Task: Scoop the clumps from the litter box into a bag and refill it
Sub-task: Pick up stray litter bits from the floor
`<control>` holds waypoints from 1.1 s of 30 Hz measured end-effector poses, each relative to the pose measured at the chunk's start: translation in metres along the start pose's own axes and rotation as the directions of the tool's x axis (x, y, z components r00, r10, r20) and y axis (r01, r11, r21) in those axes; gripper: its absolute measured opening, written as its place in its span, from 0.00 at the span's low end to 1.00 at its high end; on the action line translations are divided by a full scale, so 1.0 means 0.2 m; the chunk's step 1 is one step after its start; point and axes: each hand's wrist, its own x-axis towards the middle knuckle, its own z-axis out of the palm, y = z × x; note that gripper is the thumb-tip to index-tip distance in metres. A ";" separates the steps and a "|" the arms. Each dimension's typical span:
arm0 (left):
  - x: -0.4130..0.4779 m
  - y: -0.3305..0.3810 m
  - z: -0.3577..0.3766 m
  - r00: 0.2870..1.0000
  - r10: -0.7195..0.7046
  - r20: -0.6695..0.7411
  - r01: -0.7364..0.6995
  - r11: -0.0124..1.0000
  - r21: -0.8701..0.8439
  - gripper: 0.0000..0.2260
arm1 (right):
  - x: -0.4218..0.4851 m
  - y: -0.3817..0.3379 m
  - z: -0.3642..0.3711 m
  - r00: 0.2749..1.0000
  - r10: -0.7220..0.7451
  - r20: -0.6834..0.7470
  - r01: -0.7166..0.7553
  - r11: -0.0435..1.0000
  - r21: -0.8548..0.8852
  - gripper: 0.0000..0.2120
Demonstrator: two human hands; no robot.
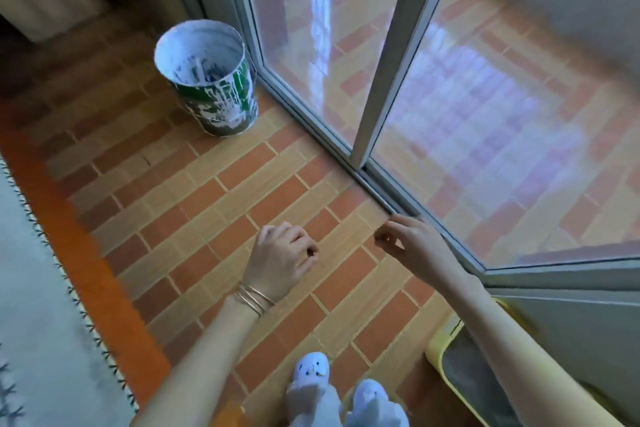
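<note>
So the person's standing on the brick-pattern tile floor right by the sliding glass door, both arms stretched out in front. Left hand hangs over the tiles with the fingers loosely curled, nothing in it, and a few thin gold bangles sit on that wrist. Right hand is up near the door track, fingers bent in a relaxed way, also holding nothing as far as I can see.

The litter box is the yellow-rimmed tub down in the bottom right corner, just beside the door's lower panel and partly under the right forearm, with grey litter inside.

Further back, next to the door, stands a green paint bucket – it's so splattered with white that any label on it is unreadable. An orange-edged rug runs along the left, and white slippers show at the bottom.
</note>
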 end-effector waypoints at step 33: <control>0.56 -0.53 -1.74 0.889 -0.387 -0.244 0.394 0.919 -0.022 0.07 | 1.52 -1.15 -1.17 0.938 -0.329 0.107 0.336 0.941 -0.050 0.05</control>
